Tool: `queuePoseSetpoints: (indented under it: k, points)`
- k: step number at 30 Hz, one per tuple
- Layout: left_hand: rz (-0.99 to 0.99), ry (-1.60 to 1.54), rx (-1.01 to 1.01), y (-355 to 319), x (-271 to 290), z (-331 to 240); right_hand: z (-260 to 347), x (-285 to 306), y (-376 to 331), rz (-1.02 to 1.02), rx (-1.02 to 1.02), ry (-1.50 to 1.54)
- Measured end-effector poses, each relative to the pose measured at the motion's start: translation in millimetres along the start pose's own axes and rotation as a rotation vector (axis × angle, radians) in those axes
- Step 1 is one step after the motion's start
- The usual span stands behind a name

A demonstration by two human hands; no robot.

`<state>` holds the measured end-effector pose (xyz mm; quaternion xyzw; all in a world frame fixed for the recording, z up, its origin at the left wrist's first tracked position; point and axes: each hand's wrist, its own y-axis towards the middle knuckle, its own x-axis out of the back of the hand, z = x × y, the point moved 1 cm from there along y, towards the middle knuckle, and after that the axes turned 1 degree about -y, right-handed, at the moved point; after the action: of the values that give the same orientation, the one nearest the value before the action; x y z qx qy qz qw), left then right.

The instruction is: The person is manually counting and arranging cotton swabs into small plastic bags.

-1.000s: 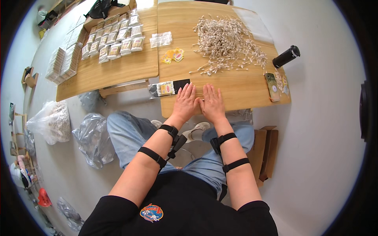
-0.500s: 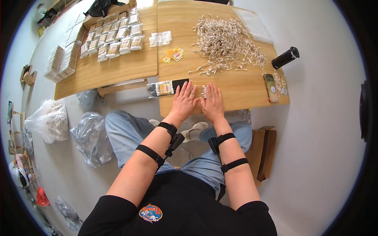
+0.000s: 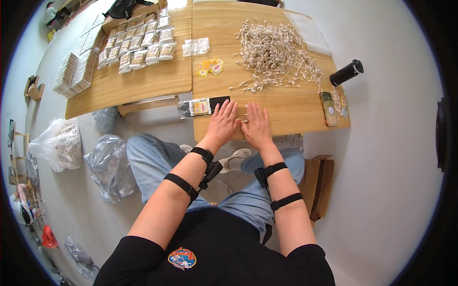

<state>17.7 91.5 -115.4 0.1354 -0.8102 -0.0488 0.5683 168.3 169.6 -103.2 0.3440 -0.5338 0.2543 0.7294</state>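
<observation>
My left hand [image 3: 222, 123] and my right hand [image 3: 256, 126] lie flat, side by side, on the near edge of the wooden table [image 3: 296, 107]. Between and under the fingers is a small row of cotton swabs [image 3: 242, 112], pressed against the tabletop. Just left of my left hand lies a clear packet of swabs with a black end [image 3: 202, 106]. A big loose heap of cotton swabs [image 3: 274, 52] covers the far middle of the table. Small yellow labels [image 3: 210, 66] lie between the heap and my hands.
A phone [image 3: 328, 108] and a black bottle [image 3: 347, 72] sit at the table's right end. A second table [image 3: 133, 81] on the left carries rows of filled packets [image 3: 138, 45] and stacked packs [image 3: 74, 71]. Clear plastic bags [image 3: 107, 164] lie on the floor; a cardboard box [image 3: 320, 183] stands by my right leg.
Both hands stay flat on the swabs at the table edge; only slight shifts of the fingers are visible.
</observation>
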Motion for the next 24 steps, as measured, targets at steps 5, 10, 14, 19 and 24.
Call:
queuePoseSetpoints:
  k: [5, 10, 14, 19, 24]
  points:
    - [-0.005, -0.12, 0.009, -3, 1, 2, -19, 0, 5, 0.019, 0.042, 0.061]
    - [-0.087, -0.019, 0.083, -9, -1, -5, -30, 10, 6, 0.082, 0.071, -0.07]
    - [-0.047, 0.021, 0.121, -8, -2, -7, -29, 15, 13, 0.133, 0.076, -0.131]
    - [0.015, 0.041, 0.133, -6, -2, -8, -22, 9, 17, 0.178, 0.097, -0.177]
    - [0.023, 0.046, 0.125, -5, -2, -8, -10, 7, 15, 0.155, 0.096, -0.157]
